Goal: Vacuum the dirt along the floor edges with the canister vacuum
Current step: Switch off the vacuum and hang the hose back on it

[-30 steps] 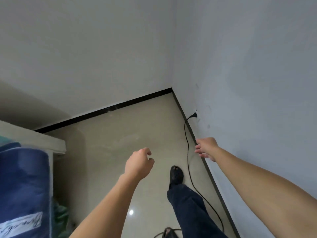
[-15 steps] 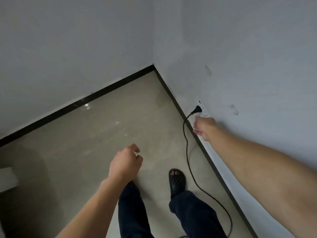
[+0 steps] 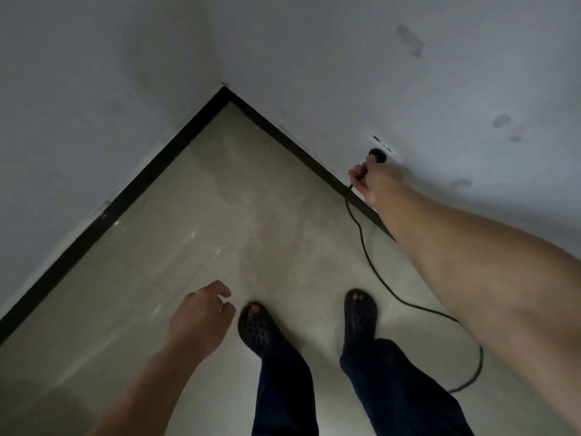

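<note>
A black plug (image 3: 376,153) sits in a white wall socket (image 3: 385,146) low on the right wall. My right hand (image 3: 375,180) is closed around the black power cord (image 3: 366,250) just behind the plug. From there the cord runs down over the floor and loops past my right foot. Over the floor in front of me hangs my left hand (image 3: 201,316), fingers loosely curled and holding nothing. The canister vacuum itself is not in view.
I stand in a room corner with white walls, a black baseboard (image 3: 132,196) and a glossy beige tile floor (image 3: 195,234). My feet in black perforated sandals (image 3: 256,328) stand on the tiles. The cord loop (image 3: 471,372) lies beside my right leg.
My right hand has reached up to the socket and closed on the cord at the plug. I have stepped closer to the corner, and the view has tilted down.
</note>
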Motion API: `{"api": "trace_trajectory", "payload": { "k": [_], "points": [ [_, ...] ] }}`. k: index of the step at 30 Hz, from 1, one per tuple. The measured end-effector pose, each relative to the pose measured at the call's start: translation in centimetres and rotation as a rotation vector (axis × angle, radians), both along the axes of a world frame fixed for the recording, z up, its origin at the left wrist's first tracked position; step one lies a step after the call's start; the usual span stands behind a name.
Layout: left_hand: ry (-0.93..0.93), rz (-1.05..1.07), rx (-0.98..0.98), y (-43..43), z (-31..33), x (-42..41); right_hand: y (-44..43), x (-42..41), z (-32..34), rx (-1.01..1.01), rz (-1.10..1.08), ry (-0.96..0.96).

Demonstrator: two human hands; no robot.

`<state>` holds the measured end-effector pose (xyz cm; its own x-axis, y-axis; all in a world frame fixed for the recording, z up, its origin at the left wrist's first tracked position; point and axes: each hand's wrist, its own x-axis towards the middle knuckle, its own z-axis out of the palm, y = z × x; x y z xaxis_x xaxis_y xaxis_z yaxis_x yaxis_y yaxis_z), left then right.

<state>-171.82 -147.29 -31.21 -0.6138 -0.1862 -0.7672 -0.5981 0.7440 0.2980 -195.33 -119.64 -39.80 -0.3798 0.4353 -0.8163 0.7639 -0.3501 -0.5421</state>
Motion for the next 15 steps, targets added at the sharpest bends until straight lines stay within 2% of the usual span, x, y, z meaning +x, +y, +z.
{"api": "trace_trajectory", "payload": {
  "k": [5,10,15],
  "points": [
    [0.015,-0.118,-0.038,-2.7,-0.1,-2.2,-0.3,0.2,-0.5,-0.027,-0.103,0.032],
    [0.047,-0.174,-0.044,-3.6,-1.6,-3.1,-0.8,1.3,-2.0,0.024,-0.139,0.161],
    [0.051,-0.195,-0.046,-3.3,-2.5,-2.4,-1.0,1.0,0.2,-0.088,-0.240,0.127]
  ]
}}
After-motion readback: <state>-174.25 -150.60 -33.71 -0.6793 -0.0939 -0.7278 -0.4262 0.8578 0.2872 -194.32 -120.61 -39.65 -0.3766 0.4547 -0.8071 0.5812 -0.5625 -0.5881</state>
